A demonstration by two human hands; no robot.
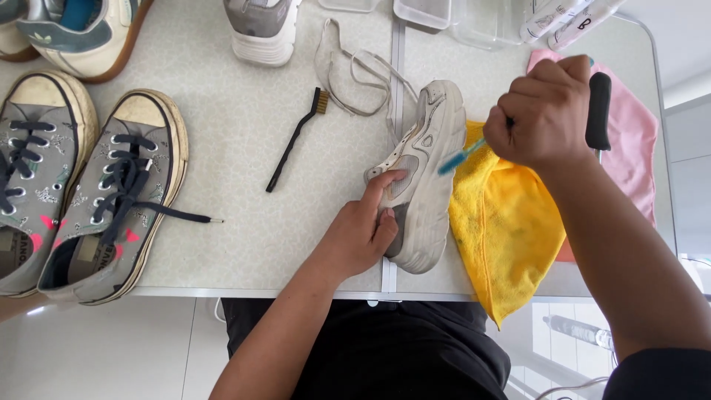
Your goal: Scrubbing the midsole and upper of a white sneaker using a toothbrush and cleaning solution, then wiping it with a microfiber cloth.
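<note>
A dirty white sneaker (429,178) lies on its side near the table's front edge, sole to the right. My left hand (363,230) grips its upper, thumb pressed on the side panel. My right hand (544,111) is closed around a small brush with a blue bristle head (459,157), whose tip touches the sneaker's sole edge. A black handle (598,111) sticks out behind that hand. A yellow cloth (503,222) lies under and right of the shoe.
A pair of grey canvas shoes with dark laces (111,192) sits at the left. A black wire brush (296,141) and loose laces (355,67) lie mid-table. A pink cloth (633,141), another sneaker (263,30) and plastic boxes (422,11) are further back.
</note>
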